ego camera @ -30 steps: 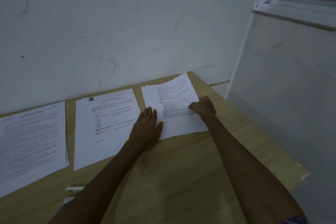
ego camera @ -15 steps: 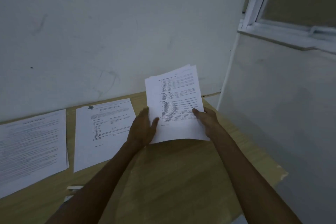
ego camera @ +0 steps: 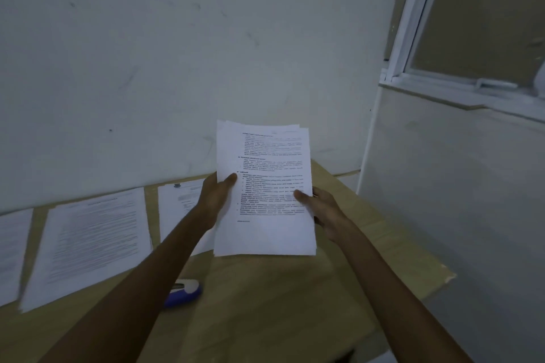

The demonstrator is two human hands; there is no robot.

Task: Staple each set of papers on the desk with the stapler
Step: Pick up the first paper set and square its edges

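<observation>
A person holds a set of printed papers (ego camera: 264, 188) upright above a wooden surface (ego camera: 280, 298), the left hand (ego camera: 216, 196) gripping its left edge, the right hand (ego camera: 320, 209) its right edge. A blue-and-white stapler (ego camera: 184, 292) lies beside the left forearm. Three more paper sets (ego camera: 91, 244), seemingly blurred, lie along the white wall (ego camera: 177, 53).

Printed paper set (ego camera: 265, 186) upright, off desk; stapler (ego camera: 184, 292) flat.
</observation>
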